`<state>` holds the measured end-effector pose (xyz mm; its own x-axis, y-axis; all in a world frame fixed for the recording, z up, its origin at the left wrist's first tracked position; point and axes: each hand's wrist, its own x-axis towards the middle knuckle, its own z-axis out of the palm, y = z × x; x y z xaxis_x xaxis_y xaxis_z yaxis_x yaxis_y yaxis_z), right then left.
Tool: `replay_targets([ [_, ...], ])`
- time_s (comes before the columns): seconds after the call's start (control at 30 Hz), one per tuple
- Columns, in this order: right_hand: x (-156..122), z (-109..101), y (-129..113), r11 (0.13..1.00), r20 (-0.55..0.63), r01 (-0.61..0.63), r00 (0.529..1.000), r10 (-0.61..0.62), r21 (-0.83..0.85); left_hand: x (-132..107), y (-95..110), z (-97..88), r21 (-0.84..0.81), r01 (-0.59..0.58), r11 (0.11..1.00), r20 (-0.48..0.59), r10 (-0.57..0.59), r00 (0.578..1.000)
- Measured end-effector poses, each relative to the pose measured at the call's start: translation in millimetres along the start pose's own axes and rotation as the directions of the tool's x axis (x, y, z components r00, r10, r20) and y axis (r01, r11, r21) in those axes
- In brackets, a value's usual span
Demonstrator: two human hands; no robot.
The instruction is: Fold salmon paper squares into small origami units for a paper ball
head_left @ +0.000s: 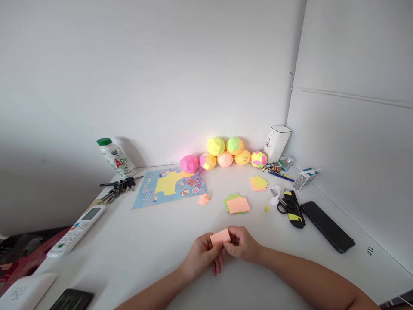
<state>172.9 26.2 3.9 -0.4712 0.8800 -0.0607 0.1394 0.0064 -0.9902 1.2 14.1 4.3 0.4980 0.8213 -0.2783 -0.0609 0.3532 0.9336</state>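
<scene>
Over the near part of the white desk (129,245), a peach paper strip (220,237) sits between both hands, apparently at a folding step; a clean crease calls for lined-up edges. The left hand (201,255) curls, thumb and fingers pinching its left end; the right hand (244,244) grips the other end.
</scene>
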Motion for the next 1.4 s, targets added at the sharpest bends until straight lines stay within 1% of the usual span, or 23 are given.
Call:
replay_targets([
  [0.13,-1,3,-1,0.999,-0.003,-0.007,1.0,0.006,-0.041,2,-5,0.1,0.009,-0.012,1.0,-0.019,0.012,1.0],
  [0.23,-2,4,1,0.996,-0.046,-0.02,0.999,0.016,-0.088,3,-7,0.7,0.023,-0.011,1.0,-0.009,0.011,1.0],
  [0.33,-1,3,4,0.997,-0.039,-0.006,0.999,0.003,-0.073,2,-6,1.5,0.031,-0.006,0.999,0.004,0.005,1.0],
  [0.4,-1,2,5,1.0,-0.026,-0.009,1.0,0.008,-0.028,2,-5,1.7,0.021,-0.009,1.0,0.004,0.009,1.0],
  [0.53,1,-3,6,0.987,0.011,-0.091,0.996,0.09,0.133,1,-2,0.0,-0.014,-0.029,0.999,-0.008,0.029,1.0],
  [0.57,2,-4,7,0.98,0.004,-0.094,0.996,0.094,0.176,1,-1,-0.7,-0.022,-0.033,0.999,-0.015,0.033,0.999],
  [0.67,5,-8,10,0.954,-0.033,-0.06,0.997,0.073,0.295,2,-2,-3.0,-0.058,-0.042,0.997,-0.052,0.039,0.998],
  [0.73,6,-8,10,0.944,-0.047,-0.023,0.998,0.04,0.328,3,-2,-3.7,-0.075,-0.046,0.996,-0.064,0.041,0.997],
  [0.8,5,-7,8,0.96,-0.02,-0.008,1.0,0.014,0.28,3,-2,-3.3,-0.065,-0.046,0.997,-0.052,0.042,0.998],
  [0.93,2,-4,6,0.996,0.092,0.009,0.996,-0.018,0.094,3,0,-1.0,-0.017,-0.037,0.999,-0.008,0.037,0.999],
  [1.0,2,-4,7,0.997,0.114,0.021,0.993,-0.029,0.075,2,0,-0.8,-0.014,-0.031,0.999,0.004,0.031,1.0],
  [1.2,5,-5,14,0.986,0.033,0.017,0.999,-0.023,0.168,3,-2,-4.7,-0.116,-0.033,0.993,-0.031,0.03,0.999],
  [1.4,5,-5,10,0.978,-0.02,0.03,0.999,-0.027,0.208,5,-3,-7.8,-0.235,-0.047,0.971,-0.064,0.033,0.997],
])
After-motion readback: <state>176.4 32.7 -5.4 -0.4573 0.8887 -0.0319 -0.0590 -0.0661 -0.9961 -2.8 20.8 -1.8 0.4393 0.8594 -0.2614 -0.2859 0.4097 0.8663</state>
